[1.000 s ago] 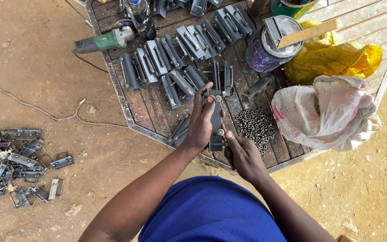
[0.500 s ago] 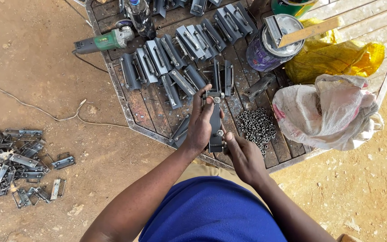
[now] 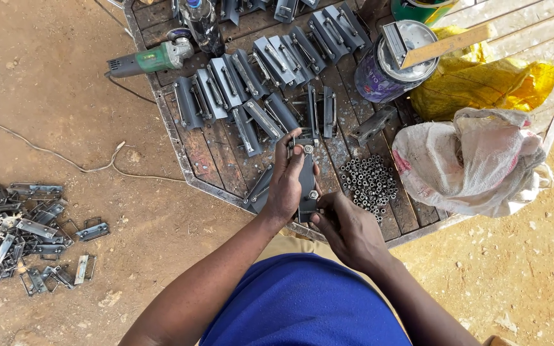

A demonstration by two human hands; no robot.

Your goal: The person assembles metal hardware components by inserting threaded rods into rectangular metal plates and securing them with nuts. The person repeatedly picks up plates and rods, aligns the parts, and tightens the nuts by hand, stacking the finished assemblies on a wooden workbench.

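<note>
Left hand: closed along dark metal bracket, pinning it flat at worktable edge, six o'clock.
Right hand: pinched, seemingly on nut.
Nut pile: three o'clock of bracket.
Tip: keep bracket steady, turn nut squarely.

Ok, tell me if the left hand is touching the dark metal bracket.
Touching: the head view shows the left hand laid along the metal bracket, fingers wrapped against its edge.

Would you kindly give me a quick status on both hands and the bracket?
Left hand clamped on bracket, flat on table. Right hand pinching nut at its near end. Nut pile alongside, nothing blocking.
</note>
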